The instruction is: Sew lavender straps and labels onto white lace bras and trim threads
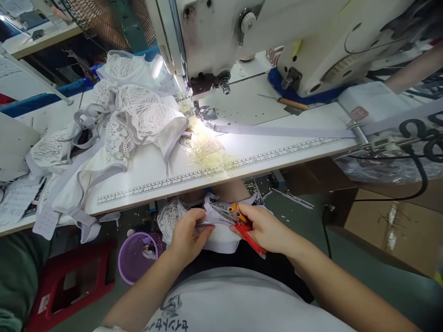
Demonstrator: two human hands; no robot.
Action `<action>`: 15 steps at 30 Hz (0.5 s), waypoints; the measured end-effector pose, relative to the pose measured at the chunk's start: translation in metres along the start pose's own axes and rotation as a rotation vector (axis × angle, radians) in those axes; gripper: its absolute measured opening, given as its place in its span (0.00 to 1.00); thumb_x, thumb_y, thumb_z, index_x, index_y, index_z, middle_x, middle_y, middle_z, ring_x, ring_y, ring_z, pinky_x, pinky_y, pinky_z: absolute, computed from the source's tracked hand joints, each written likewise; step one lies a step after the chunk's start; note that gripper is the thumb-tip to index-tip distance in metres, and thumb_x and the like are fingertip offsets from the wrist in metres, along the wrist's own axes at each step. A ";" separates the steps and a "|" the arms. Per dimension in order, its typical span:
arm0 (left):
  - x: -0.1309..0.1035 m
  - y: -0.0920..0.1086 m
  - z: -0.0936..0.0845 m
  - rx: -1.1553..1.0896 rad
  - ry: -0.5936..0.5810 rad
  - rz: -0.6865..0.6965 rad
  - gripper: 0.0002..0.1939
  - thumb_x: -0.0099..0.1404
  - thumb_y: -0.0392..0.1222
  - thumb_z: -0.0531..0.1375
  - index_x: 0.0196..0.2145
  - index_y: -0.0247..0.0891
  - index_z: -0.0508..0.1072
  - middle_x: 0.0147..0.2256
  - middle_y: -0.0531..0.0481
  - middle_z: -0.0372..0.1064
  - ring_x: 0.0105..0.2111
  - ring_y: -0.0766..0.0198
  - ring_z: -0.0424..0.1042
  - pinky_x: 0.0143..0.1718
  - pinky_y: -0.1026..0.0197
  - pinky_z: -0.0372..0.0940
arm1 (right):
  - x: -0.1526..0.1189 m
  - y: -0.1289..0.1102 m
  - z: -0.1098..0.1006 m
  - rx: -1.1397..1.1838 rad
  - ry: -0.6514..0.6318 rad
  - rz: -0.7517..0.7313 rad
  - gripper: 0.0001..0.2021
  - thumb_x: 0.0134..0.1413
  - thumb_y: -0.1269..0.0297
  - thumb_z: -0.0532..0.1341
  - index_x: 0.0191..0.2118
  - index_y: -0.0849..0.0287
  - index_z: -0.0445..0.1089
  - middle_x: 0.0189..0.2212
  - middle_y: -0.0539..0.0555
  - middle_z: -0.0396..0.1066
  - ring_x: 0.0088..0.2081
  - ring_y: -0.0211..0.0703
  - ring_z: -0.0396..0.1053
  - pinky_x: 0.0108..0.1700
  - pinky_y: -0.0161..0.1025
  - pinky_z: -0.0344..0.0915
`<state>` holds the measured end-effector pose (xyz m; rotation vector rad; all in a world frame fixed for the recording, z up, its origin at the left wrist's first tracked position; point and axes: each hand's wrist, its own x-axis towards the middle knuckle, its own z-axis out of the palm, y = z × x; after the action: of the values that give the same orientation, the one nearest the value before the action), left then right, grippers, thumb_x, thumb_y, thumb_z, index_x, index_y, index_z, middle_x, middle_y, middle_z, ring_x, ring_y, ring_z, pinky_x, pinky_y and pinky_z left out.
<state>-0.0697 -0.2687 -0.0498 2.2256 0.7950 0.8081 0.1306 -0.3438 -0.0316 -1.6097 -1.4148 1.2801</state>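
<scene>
Over my lap, below the table edge, lies a white lace bra [221, 240]. My left hand [189, 233] pinches its edge between thumb and fingers. My right hand [266, 228] is closed around scissors with red and orange handles [247, 235], their blades pointing left against the bra near my left fingers. A pile of white lace bras [138, 115] rests on the sewing table, left of the needle. A pale lilac elastic band [277, 131] runs from the presser foot to the right.
The sewing machine [214, 41] stands over the table, with a printed ruler along the front edge [207, 174]. A purple basket [133, 258] and red stool [72, 281] are lower left. A cardboard box [398, 230] sits lower right. Another person's arm [417, 69] shows upper right.
</scene>
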 end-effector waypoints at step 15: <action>0.006 0.024 0.006 -0.249 -0.078 -0.478 0.08 0.56 0.42 0.59 0.25 0.36 0.67 0.24 0.50 0.69 0.24 0.66 0.67 0.26 0.66 0.62 | -0.008 0.009 -0.002 0.052 -0.039 -0.097 0.02 0.47 0.69 0.58 0.29 0.56 0.63 0.22 0.45 0.64 0.24 0.37 0.60 0.26 0.32 0.59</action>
<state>-0.0543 -0.2810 -0.0342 1.7364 1.0677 0.5467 0.1358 -0.3536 -0.0376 -1.4715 -1.4536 1.2878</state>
